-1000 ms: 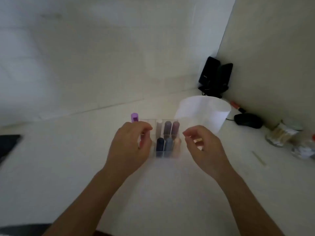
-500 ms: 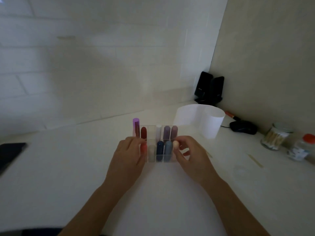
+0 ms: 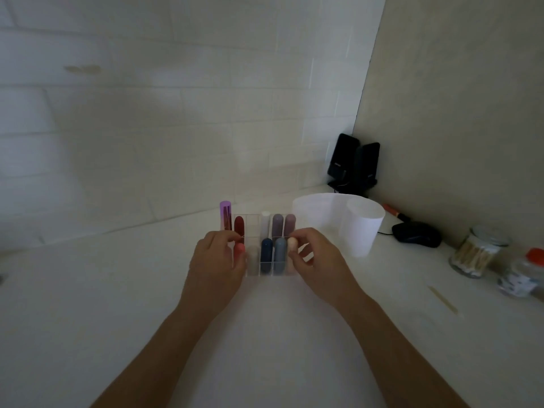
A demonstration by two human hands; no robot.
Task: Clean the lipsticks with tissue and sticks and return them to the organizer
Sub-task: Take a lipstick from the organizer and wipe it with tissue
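Both our hands have dropped from above the organizer [image 3: 252, 223] since a second ago and closed in on its two sides. Our right hand [image 3: 319, 260] has forefinger and thumb curled about the cap of the cream lipstick [image 3: 291, 245], which stands in the front compartment nearest that hand; it reads as a light pinch. Our left hand [image 3: 216, 263] is curled against the opposite wall, thumb and forefinger meeting at the rim just behind the coral lipstick [image 3: 240, 249]. Whether they nip the wall or the lipstick, we cannot tell.

Between the two hands stand the navy lipstick [image 3: 266, 253] and the grey lipstick [image 3: 279, 253], both upright. Just beyond the left knuckles rises the purple lipstick [image 3: 225, 214].

We judge the step to be drawing out one lipstick for cleaning. To do it well, we should brace the clear organizer with the left hand and lift the cream one straight up, so its neighbours are not tipped.

Beyond and outward of the right hand stands the curled white tissue [image 3: 362, 231]. Farther out on that side the jar of cotton sticks [image 3: 474, 254] waits, with a wooden stick [image 3: 444, 300] lying on the table [image 3: 117, 290] nearer us.
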